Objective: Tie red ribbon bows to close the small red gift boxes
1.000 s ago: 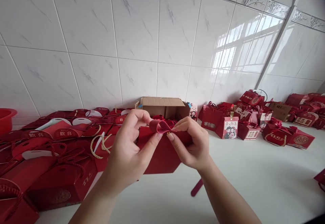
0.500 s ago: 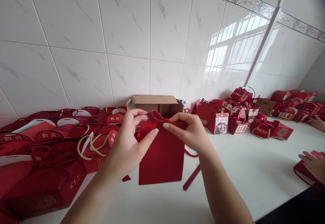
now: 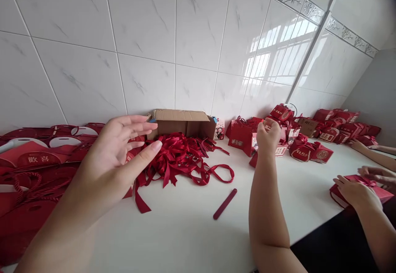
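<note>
My left hand (image 3: 125, 157) hangs in the air at the left of the table, empty, fingers apart and thumb stretched out. Behind it lies a tangled heap of red satin ribbons (image 3: 173, 153) with several loops and bows. At the right, my right hand (image 3: 269, 137) is reached out toward the small decorated boxes, its thumb and fingers pinched. A red gift box (image 3: 253, 160) shows only as a corner beside my right wrist; my hand and forearm hide the rest. On the white table between my arms lies a narrow dark red strip (image 3: 225, 204) with rounded ends.
An open cardboard box (image 3: 182, 115) stands against the tiled wall behind the ribbons. Red boxes with handles (image 3: 40, 157) crowd the left. More finished-looking red boxes (image 3: 321, 153) stand at the right. A co-worker's hands (image 3: 359, 190) hold a red box at the right edge.
My left hand has let go of the red gift box and moved left. My right hand has carried it away to the right, toward the other boxes. The ribbon heap is now uncovered.
</note>
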Demonstrator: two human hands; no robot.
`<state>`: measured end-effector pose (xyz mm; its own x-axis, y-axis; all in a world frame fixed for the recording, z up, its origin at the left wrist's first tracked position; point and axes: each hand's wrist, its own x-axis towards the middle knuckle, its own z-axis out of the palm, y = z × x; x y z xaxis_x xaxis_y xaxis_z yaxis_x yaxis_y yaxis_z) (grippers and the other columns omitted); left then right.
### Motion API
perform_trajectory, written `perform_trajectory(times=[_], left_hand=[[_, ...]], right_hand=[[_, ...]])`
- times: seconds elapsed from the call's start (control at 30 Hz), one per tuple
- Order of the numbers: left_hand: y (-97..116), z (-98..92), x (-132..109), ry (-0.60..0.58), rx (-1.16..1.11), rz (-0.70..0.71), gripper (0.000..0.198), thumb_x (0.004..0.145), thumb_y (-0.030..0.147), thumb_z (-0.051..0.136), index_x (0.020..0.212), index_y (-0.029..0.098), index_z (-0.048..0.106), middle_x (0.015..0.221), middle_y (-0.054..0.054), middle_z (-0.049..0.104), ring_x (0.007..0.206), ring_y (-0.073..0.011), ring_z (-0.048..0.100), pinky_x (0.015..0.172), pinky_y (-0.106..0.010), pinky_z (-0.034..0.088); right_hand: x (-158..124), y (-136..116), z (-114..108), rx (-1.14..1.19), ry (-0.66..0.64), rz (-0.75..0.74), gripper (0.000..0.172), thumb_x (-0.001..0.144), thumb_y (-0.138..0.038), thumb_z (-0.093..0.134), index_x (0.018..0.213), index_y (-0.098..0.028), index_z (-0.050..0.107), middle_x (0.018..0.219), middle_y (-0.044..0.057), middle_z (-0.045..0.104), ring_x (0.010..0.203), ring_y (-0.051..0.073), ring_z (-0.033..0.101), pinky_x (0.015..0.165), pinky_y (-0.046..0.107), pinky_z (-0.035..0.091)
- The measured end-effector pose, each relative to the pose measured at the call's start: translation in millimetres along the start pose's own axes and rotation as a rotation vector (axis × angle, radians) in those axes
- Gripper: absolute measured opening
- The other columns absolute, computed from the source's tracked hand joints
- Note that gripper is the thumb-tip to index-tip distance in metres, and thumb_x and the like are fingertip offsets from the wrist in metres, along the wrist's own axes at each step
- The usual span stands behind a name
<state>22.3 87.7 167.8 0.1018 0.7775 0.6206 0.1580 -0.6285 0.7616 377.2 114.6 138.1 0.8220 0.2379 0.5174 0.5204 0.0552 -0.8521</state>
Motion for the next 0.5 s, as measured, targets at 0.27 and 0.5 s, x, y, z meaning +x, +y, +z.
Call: perform_trajectory(times=[0.27,0.5], left_hand=[[4,-1.0,-1,-0.002,0.026,-0.024,0.043,0.073,0.043,0.071,0.112,0.031,0.058,0.119,-0.006,0.066,0.118,-0.0328,0.058,0.101,-0.059,0.043],[6,-12.0,0,0.063,-0.034,0.012,0.038,0.078,0.027,0.069,0.114,0.024,0.057,0.116,-0.006,0.065,0.117,-0.0269,0.059,0.099,-0.048,0.047]], right_hand=[[-24,-19,14,0.141,-0.1,-0.136,0.038,0.08,-0.034,0.055,0.114,-0.018,0.06,0.121,0.013,0.058,0.102,0.023,0.063,0.085,0.038,0.051],[-37,-28,8,0.213,-0.129,-0.239,0.037,0.08,-0.035,0.058,0.113,-0.018,0.061,0.119,0.014,0.062,0.102,0.024,0.064,0.083,0.04,0.053]])
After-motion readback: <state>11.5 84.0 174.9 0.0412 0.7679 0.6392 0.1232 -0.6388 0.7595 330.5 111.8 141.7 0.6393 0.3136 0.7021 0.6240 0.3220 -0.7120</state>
